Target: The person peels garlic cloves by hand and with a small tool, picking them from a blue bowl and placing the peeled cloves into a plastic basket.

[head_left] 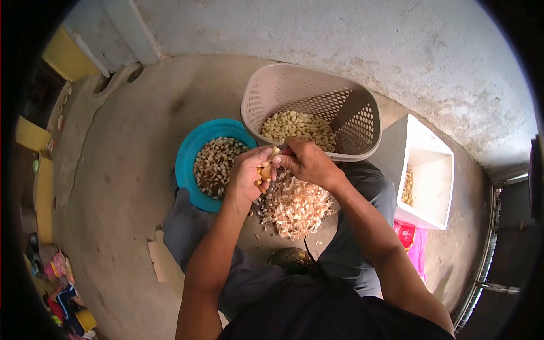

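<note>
My left hand point(247, 173) is closed around several garlic cloves point(264, 174) with brownish-yellow skins. One paler clove point(275, 152) sits at its fingertips, where my right hand point(306, 161) meets it. My right hand is curled round a small tool with a red handle point(288, 152); its working end is hidden by the fingers. Below both hands lies a heap of papery garlic skins point(297, 207). Left of the hands, a blue basin point(184, 164) holds unpeeled cloves point(214, 164). Just beyond them, a beige perforated basket point(311, 73) contains pale peeled cloves point(297, 127).
A white foam box point(430, 181) with some cloves inside stands at the right, beside a pink bag point(418, 249). My bent legs point(360, 226) flank the skin heap. A wall point(340, 34) runs behind the basket. Clothes and other items point(65, 294) lie at far left.
</note>
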The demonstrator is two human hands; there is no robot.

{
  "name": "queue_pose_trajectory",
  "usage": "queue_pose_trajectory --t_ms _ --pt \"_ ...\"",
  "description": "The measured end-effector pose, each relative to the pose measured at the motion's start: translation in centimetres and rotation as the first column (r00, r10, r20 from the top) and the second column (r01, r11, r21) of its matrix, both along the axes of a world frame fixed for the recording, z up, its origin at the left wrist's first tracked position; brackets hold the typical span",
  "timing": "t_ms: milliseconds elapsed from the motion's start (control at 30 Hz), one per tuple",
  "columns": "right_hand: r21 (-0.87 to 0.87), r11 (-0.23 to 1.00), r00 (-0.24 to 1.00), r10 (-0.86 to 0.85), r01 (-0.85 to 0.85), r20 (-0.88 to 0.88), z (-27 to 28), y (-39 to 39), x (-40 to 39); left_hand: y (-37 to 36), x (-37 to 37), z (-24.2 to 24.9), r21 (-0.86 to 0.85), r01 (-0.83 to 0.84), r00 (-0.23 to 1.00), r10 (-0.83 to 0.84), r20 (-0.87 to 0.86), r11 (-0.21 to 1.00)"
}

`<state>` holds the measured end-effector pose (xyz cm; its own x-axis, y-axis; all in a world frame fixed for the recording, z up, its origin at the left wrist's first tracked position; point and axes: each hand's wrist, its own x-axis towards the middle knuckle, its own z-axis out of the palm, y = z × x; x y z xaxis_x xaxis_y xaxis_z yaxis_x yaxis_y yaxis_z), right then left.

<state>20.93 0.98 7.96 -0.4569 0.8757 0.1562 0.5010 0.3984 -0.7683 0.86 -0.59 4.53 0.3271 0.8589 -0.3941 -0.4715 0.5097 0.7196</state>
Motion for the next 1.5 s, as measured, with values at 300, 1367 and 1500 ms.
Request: queue_pose_trajectory --t_ms 300,1367,1500 --pt "0.014 1.0 0.987 0.002 -0.005 0.159 -0.7 -0.2 -0.7 -0.2 0.6 -0.3 -0.027 -0.053 0.996 0.051 -0.069 0.998" --pt "-0.104 0.993 0.998 0.052 -0.054 -0.017 -0.3 0.6 0.9 -0.4 0.6 0.3 0.091 0.031 0.998 -0.026 -0.055 0.995" --pt "-0.087 0.99 0.993 0.11 -0.114 -0.049 -0.5 0.5 1.2 -0.2 0.2 -0.5 0.005 0.021 0.999 -0.021 0.033 1.0"
